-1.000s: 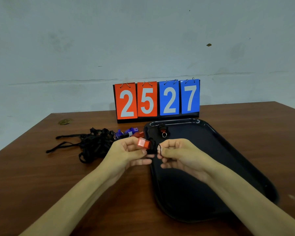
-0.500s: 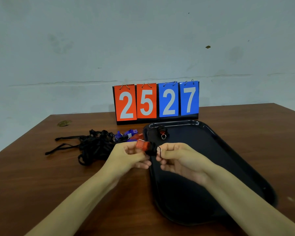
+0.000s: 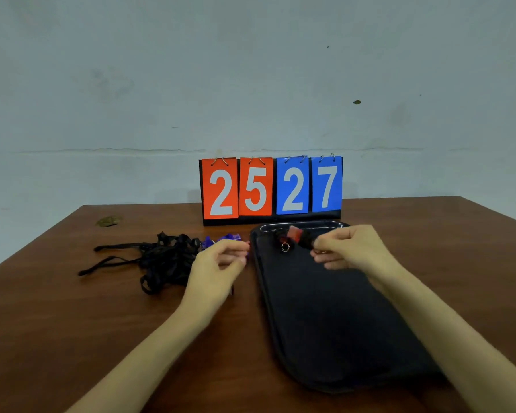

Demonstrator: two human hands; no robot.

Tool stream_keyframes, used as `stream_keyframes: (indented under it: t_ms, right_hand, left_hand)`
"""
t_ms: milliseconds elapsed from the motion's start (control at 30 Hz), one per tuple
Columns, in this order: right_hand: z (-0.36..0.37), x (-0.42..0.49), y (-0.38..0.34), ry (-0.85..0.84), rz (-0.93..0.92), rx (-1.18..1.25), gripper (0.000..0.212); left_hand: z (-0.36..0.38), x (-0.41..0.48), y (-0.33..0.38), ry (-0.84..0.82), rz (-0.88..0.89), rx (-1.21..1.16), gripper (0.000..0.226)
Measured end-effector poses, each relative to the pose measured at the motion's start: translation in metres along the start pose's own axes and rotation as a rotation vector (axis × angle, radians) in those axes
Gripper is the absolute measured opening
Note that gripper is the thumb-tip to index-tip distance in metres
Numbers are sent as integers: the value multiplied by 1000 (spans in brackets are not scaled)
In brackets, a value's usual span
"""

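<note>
Your right hand (image 3: 350, 248) appears to pinch the cord-wrapped red whistle (image 3: 294, 234) over the far left corner of the tray (image 3: 325, 323), though blur hides the fingertips; release it high and it may bounce over the rim, or knock the ringed whistle (image 3: 285, 246) lying just beside it; the wound cord could also spring loose. Your left hand (image 3: 218, 263), fingers loosely curled and empty, hovers near the purple whistles (image 3: 230, 237) and black lanyards (image 3: 161, 257) off the tray's left edge; a hasty grab there risks dragging the whole tangle.
</note>
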State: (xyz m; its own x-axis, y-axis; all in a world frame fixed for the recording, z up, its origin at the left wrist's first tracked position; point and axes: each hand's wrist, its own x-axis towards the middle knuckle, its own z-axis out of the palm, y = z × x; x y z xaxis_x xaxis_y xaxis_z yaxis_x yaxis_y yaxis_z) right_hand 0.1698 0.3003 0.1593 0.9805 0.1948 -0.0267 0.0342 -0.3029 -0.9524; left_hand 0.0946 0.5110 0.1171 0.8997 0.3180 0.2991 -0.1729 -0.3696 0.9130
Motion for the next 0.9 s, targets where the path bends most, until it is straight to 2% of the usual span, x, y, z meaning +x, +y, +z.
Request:
stream_keyframes:
  t_ms: [100,233,400,600,667,767,900]
  right_hand:
    - [-2,29,8,239,26,-118,3]
    - [7,61,26,348,84,-147,5]
    - [25,72,35,426,60,-269,19]
    - [32,68,38,483,-52,-528,20]
    - [31,69,40,458,-58,-581,25]
    - [31,67,40,437,-49,-657,19]
    - [38,64,35,500,-230,-694,34]
  left_hand:
    - [-5,6,-5,90,-46,43,29]
    - [-8,11,-8,143,-138,-10,27]
    - [-10,14,-14,181,-167,-20,26]
    - [-12,18,-15,239,-178,-4,23]
    - [-15,20,-16,264,-186,3,25]
    - [-20,22,-18,312,-198,-14,28]
    - [-21,23,-17,329,-173,10,29]
